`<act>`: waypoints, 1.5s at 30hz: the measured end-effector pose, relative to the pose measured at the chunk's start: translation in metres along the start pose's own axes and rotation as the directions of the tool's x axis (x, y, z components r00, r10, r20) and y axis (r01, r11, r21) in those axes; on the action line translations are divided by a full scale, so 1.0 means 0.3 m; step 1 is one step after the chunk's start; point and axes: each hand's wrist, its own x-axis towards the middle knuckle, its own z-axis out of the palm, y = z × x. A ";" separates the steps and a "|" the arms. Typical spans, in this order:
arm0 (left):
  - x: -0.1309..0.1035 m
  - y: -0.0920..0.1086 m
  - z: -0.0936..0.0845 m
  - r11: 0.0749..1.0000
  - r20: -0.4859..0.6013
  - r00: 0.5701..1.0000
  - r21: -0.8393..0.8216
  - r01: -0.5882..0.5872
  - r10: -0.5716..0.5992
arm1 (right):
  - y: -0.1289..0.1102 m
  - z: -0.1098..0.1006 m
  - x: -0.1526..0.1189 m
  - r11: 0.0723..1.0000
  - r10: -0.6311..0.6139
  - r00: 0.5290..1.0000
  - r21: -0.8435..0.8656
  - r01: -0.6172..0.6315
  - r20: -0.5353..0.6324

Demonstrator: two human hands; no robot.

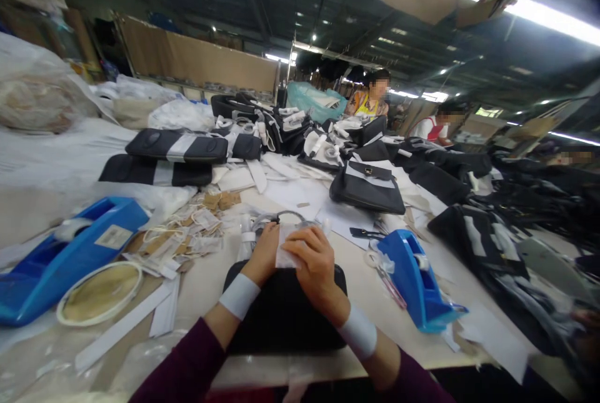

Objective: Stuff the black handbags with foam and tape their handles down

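Observation:
A black bag (285, 315) lies on the table right in front of me, beneath my wrists. At its far edge is a small translucent white sheet (287, 256), at the bag's handle (281, 214). My left hand (263, 252) grips the left side of this sheet, its fingertips partly hidden behind it. From the right, my right hand (315, 260) presses bent fingers over the sheet's front. White wrapping (247, 237) shows on the handle part left of my hands. Both wrists wear pale bands.
Blue tape dispensers stand left (79, 253) and right (417, 278). A roll of tape (100, 293), paper strips (126, 325) and a heap of tags (187, 228) lie at left. Black bags (368, 184) pile up beyond. Two co-workers (370, 100) are behind the piles.

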 end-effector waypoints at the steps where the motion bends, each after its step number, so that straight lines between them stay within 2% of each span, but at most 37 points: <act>1: 0.000 -0.004 -0.003 1.000 -0.008 1.000 -0.022 0.009 -0.010 | -0.016 -0.016 -0.048 1.000 -0.012 1.000 -0.020 0.012 0.011; 4: 0.003 -0.011 -0.017 0.996 -0.056 0.995 -0.056 0.075 -0.078 | -0.042 -0.045 -0.154 0.999 -0.010 0.997 -0.039 0.013 0.079; 7: 0.006 -0.007 -0.032 0.991 -0.111 0.986 -0.065 0.114 -0.121 | -0.044 -0.051 -0.213 0.998 -0.007 0.984 -0.059 0.018 0.176; 10: 0.008 0.000 -0.035 0.996 -0.088 0.994 -0.053 0.067 -0.071 | -0.042 -0.047 -0.246 0.996 -0.028 0.968 -0.078 0.049 0.251; 16: 0.010 0.006 -0.020 1.000 -0.003 1.000 -0.012 -0.022 0.022 | -0.043 -0.045 -0.294 0.989 -0.030 0.947 -0.125 0.074 0.321; 19: 0.008 0.015 -0.025 0.999 -0.007 0.999 -0.008 -0.036 0.036 | -0.049 -0.044 -0.326 0.982 -0.011 0.931 -0.170 0.078 0.366; 24: -0.006 0.060 -0.068 0.993 -0.039 0.993 -0.023 -0.112 0.111 | -0.069 -0.048 -0.376 0.985 -0.008 0.940 -0.161 0.067 0.341; 27: -0.041 0.097 -0.099 0.971 -0.009 0.972 -0.052 -0.233 0.233 | -0.080 -0.058 -0.390 0.987 -0.012 0.943 -0.150 0.065 0.333; 31: -0.148 0.114 -0.136 0.924 0.057 0.924 -0.085 -0.373 0.378 | -0.087 -0.069 -0.397 0.987 -0.005 0.932 -0.146 0.062 0.362; 34: -0.244 0.099 -0.158 0.922 0.154 0.910 -0.094 -0.375 0.386 | -0.086 -0.067 -0.398 0.987 -0.005 0.925 -0.148 0.067 0.381; 37: -0.307 0.088 -0.171 0.922 0.242 0.889 -0.093 -0.377 0.388 | -0.084 -0.071 -0.398 0.985 -0.002 0.913 -0.156 0.072 0.408; 41: -0.323 0.089 -0.176 0.920 0.286 0.875 -0.081 -0.384 0.390 | -0.096 -0.128 -0.443 0.990 -0.035 0.902 -0.108 0.090 0.430; 45: -0.314 0.091 -0.169 0.922 0.239 0.891 -0.104 -0.372 0.387 | -0.126 -0.208 -0.591 0.986 0.010 0.912 -0.155 0.059 0.411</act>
